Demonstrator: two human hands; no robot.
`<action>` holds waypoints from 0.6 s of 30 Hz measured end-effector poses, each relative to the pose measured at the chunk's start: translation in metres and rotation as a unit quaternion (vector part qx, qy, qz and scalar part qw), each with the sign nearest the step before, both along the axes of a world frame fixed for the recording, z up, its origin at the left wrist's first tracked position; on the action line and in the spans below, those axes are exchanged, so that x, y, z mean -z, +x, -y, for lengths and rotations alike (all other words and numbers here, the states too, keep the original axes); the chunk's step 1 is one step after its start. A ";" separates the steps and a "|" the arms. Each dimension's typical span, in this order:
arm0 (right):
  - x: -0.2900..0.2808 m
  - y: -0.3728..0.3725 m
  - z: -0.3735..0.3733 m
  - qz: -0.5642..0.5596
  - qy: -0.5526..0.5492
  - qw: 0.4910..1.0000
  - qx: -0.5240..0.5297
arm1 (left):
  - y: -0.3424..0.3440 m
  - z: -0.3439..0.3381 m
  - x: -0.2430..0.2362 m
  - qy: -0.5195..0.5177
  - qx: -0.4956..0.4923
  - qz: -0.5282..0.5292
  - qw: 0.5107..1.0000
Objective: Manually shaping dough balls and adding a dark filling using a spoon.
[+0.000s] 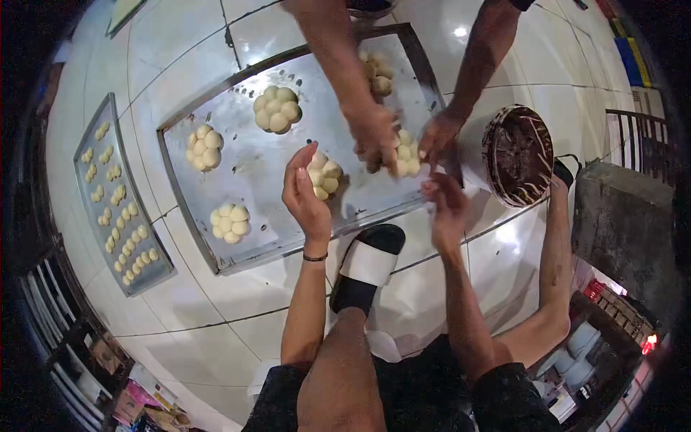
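Upright at the near edge of a large metal baking tray, my left hand is open, its fingers curving beside a dough-ball cluster and partly covering it. My right hand is at the tray's near right, fingers bent together; whatever they may hold cannot be made out. Just beyond it, another person's two hands work around a second dough-ball cluster, the one on the left blurred. More clusters of round, pale dough balls sit apart on the tray.
Right of the tray stands a round tub with a dark brown inside and pale streaks. A smaller tray of little dough pieces lies far left on white floor tiles. My sandalled foot rests close to the large tray.
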State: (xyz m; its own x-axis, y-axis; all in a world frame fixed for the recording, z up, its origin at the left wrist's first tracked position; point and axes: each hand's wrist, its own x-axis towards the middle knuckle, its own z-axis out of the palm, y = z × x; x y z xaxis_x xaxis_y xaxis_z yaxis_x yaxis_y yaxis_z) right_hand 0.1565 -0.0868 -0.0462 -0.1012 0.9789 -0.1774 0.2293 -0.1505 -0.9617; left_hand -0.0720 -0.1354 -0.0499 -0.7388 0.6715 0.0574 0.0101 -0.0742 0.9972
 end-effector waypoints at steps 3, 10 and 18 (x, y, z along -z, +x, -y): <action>-0.023 0.045 -0.006 -0.025 -0.052 0.997 0.052 | 0.017 0.002 0.001 -0.043 -0.056 0.049 0.996; 0.045 0.058 -0.037 -0.060 0.034 0.994 0.083 | 0.075 -0.028 0.017 -0.027 0.253 0.003 0.967; 0.046 -0.047 -0.071 -0.399 -0.110 0.910 0.010 | 0.103 -0.085 0.058 -0.041 0.248 0.195 0.948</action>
State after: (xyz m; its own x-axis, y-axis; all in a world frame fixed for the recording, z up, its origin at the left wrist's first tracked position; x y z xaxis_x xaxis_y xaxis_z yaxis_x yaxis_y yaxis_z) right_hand 0.1094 -0.0155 -0.0924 -0.2665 0.9315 -0.2477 -0.5347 -0.3567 -0.7661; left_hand 0.0306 -0.0500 -0.1078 -0.2857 0.9320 -0.2231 -0.3774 0.1046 0.9201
